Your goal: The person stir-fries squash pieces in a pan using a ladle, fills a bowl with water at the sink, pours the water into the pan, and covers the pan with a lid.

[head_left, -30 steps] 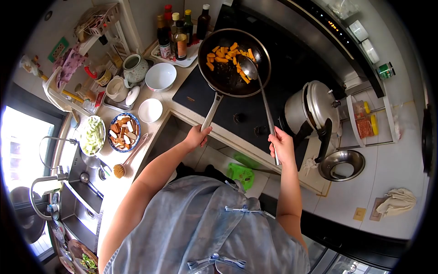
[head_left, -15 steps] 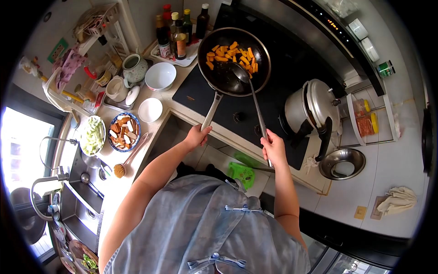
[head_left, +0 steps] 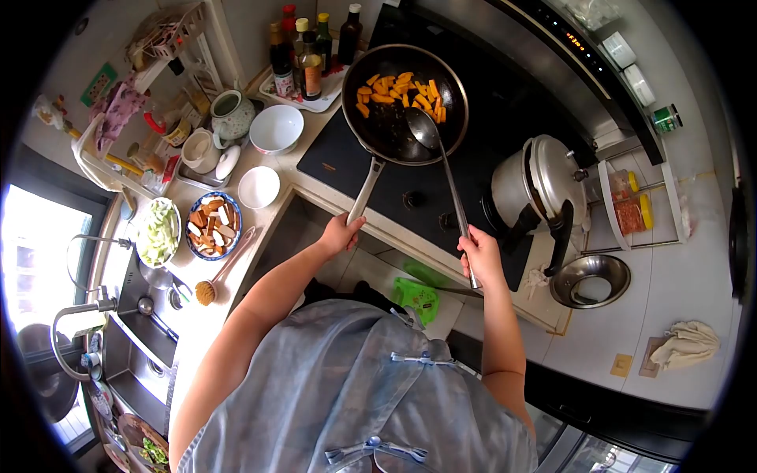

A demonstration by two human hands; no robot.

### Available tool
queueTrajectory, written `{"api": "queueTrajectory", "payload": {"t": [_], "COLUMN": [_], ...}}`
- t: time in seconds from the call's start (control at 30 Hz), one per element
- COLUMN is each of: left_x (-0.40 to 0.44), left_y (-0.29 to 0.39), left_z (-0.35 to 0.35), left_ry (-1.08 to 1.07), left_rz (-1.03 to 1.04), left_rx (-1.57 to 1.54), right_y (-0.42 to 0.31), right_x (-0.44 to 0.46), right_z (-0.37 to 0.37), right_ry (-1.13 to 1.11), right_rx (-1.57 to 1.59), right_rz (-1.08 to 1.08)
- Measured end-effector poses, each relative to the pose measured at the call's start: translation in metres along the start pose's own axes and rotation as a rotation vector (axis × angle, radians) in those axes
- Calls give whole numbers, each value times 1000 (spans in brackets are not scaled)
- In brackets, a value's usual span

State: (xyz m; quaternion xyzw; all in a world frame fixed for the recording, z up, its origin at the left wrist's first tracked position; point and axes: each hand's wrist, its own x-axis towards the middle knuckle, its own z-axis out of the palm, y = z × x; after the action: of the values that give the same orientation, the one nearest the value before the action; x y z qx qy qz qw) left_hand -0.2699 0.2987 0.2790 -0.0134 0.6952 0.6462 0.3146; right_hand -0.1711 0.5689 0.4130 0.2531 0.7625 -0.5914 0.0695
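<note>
My left hand [head_left: 341, 234] is wrapped round the handle of a dark frying pan [head_left: 378, 140] on the black cooktop [head_left: 335, 169]. Orange pieces [head_left: 384, 89] lie in the pan, mostly in its far half. My right hand [head_left: 480, 253] grips the long handle of a metal ladle [head_left: 423, 130]; its bowl rests inside the pan at the right of centre, just below the orange pieces.
A pressure cooker [head_left: 536, 181] stands right of the pan. Sauce bottles [head_left: 311, 69] are at the back left. White bowls [head_left: 277, 129], a blue-rimmed plate of brown and white pieces [head_left: 214, 226] and a dish of green slices [head_left: 159, 233] line the left counter. A metal bowl [head_left: 590, 281] sits at right.
The ladle's bowl has swept down from among the orange pieces, and several pieces have shifted to the right side. My right hand moved left, then slightly back right. My left hand keeps its hold.
</note>
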Motion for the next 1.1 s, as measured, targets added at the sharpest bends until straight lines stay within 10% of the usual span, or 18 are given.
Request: {"api": "queueTrajectory", "payload": {"t": [1.1], "left_x": [0], "left_y": [-2], "left_z": [0], "left_ry": [8], "left_rz": [8], "left_rx": [19], "right_y": [-9], "right_x": [-4], "right_z": [0], "right_ry": [-118], "right_rx": [18], "right_rz": [-24]}}
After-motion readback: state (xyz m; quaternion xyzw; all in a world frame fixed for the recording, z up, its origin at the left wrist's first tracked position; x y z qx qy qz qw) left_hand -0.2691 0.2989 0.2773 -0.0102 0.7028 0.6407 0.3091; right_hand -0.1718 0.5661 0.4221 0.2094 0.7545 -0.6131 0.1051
